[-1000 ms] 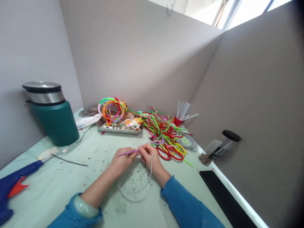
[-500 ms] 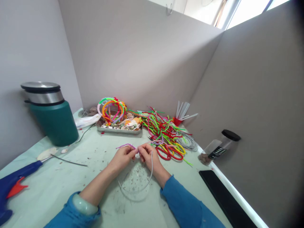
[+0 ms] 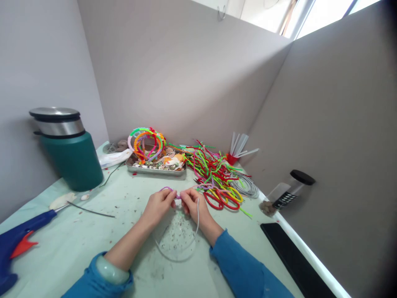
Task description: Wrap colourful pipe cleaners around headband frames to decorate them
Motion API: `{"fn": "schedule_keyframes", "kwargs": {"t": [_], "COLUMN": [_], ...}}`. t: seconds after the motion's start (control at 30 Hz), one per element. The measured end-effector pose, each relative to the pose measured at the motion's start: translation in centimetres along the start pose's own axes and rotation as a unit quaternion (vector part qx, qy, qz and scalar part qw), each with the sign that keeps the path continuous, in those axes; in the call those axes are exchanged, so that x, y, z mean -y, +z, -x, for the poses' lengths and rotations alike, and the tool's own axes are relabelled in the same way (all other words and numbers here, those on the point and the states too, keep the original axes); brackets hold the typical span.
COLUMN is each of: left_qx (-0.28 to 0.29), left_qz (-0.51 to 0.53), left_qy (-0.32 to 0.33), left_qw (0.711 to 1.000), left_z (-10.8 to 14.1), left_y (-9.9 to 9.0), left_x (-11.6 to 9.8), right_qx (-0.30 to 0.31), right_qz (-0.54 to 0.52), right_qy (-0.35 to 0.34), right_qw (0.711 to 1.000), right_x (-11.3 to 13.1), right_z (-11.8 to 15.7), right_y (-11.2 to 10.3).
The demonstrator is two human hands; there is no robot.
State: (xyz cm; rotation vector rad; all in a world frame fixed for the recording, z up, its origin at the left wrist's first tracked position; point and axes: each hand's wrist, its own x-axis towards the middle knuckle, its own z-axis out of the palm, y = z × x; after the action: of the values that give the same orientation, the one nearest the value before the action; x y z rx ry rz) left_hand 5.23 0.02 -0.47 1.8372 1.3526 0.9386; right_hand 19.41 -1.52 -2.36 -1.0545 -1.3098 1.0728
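Note:
Near the middle of the table, my left hand (image 3: 159,205) pinches a short purple pipe cleaner (image 3: 167,188), part of which arches up behind the fingers. My right hand (image 3: 194,203) is closed at the junction of the purple piece and a pale grey wire (image 3: 185,249). The wire curves down from the right hand in a wide loop between the forearms. A small gap separates the two hands' fingertips, with purple showing between them. How the purple piece meets the wire is hidden by the fingers.
Colourful rings (image 3: 147,145) rest on a metal tray (image 3: 155,170) of shells. Behind my right hand lie pipe cleaners (image 3: 207,161), scissors (image 3: 221,199) and coiled wire (image 3: 248,186). A green bottle (image 3: 72,161) and blue glue gun (image 3: 27,229) stand left; a jar (image 3: 287,192) and black slab (image 3: 291,252) are right.
My left hand has shifted slightly, and less of the purple pipe cleaner sticks out beyond it. A little more purple shows between the fingertips. My right hand is almost unmoved.

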Motion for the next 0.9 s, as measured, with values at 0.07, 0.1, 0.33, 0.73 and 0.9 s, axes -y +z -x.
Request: {"fn": "schedule_keyframes", "kwargs": {"t": [0.07,0.1,0.33,0.73,0.9], "left_qx": [-0.039,-0.058,-0.121,-0.082,-0.048], "left_qz": [-0.038,-0.051,-0.085,-0.189,-0.145], "left_qy": [0.038,0.06,0.226,0.255,0.232], "left_qw": [0.998,0.995,0.963,0.945,0.961], "left_z": [0.3,0.4,0.9,0.6,0.6], "left_y": [0.0,-0.1,0.0,0.6,0.4], "left_x": [-0.2,-0.3,-0.4,0.6,0.0], "right_qx": [-0.013,-0.019,-0.042,-0.035,-0.022], "right_qz": [-0.008,-0.012,-0.045,-0.061,-0.065], "right_qy": [-0.003,-0.005,0.006,-0.009,-0.008], "right_qw": [1.0,1.0,0.998,0.997,0.998], "right_x": [-0.1,-0.2,-0.8,-0.1,0.3], "right_z": [0.0,-0.1,-0.3,-0.2,0.1], "right_y": [-0.1,-0.2,-0.6,-0.4,-0.4]}}
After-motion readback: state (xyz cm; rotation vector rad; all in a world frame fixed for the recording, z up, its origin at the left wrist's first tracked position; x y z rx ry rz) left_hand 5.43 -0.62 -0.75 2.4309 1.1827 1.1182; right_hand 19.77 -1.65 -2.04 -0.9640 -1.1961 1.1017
